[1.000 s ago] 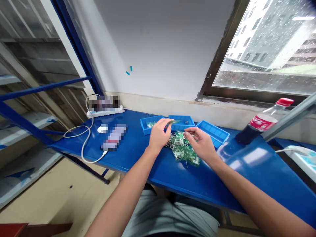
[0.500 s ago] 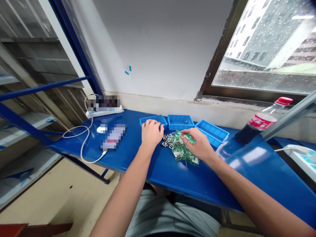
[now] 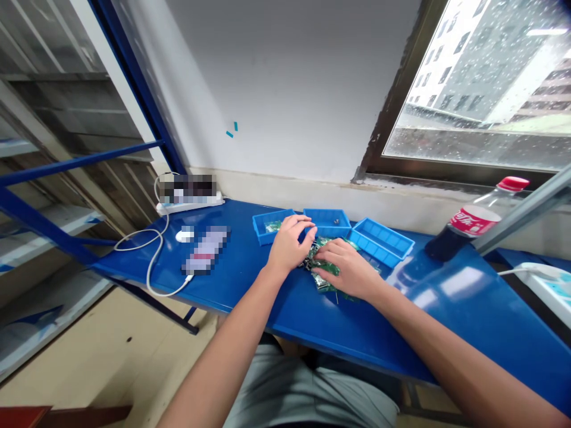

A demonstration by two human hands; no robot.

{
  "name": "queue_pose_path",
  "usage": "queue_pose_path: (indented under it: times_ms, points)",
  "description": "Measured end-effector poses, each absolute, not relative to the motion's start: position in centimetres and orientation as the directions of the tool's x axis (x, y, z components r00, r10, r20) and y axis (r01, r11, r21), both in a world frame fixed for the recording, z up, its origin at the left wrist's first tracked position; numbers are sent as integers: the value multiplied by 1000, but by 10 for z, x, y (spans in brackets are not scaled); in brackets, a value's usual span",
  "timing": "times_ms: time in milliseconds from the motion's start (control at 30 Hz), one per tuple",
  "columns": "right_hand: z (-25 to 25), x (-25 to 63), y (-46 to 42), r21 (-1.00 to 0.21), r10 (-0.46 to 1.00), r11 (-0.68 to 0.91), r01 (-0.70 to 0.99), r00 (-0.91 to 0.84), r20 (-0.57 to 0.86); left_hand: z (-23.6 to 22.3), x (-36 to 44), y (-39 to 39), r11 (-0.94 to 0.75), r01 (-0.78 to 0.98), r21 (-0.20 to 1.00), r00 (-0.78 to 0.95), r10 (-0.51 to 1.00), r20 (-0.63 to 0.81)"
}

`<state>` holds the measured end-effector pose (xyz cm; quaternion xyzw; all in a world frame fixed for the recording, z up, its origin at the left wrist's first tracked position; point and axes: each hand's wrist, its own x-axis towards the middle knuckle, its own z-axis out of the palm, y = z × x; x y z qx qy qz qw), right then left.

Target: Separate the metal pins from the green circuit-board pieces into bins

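Observation:
A pile of small green circuit boards (image 3: 325, 284) lies on the blue table, with small silvery metal parts (image 3: 307, 264) at its left edge. My right hand (image 3: 345, 267) is over the pile, thumb and fingers closing around a green circuit board (image 3: 328, 266); its fingertips are partly hidden among the pieces. Just left of it, my left hand (image 3: 289, 244) hovers beside the metal parts, fingers bent and thumb apart, with nothing visible in it. Behind that hand stands a blue bin (image 3: 264, 236) with a green-and-white piece (image 3: 273, 226) inside.
Further blue bins stand along the back, a middle one (image 3: 328, 230) with a tiny part inside and a right one (image 3: 381, 245). A cola bottle (image 3: 475, 220) is at the right. To the left lie a blurred phone (image 3: 207, 249), a white cable (image 3: 154, 285) and a power strip (image 3: 191, 205).
My left hand has moved from over the left bin back right toward the pile, uncovering the piece in that bin. My right hand has shifted slightly left and lower over the boards.

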<state>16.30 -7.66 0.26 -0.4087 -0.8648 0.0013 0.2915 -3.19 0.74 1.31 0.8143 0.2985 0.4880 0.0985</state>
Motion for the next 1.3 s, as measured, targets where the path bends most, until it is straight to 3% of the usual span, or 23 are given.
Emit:
queue_pose_path:
  times_ms: [433, 867, 1300]
  points:
    - [-8, 168, -72, -210, 701, 658, 724, -487, 521, 8, -26, 3, -813, 320, 486, 459, 582, 672]
    - [-1, 167, -78, -256, 692, 693, 674, -523, 497, 12, -25, 1, -810, 306, 501, 534, 582, 614]
    - [-8, 153, -80, -120, 634, 729, 674, -598, 491, 12, -25, 1, -796, 325, 510, 537, 599, 594]
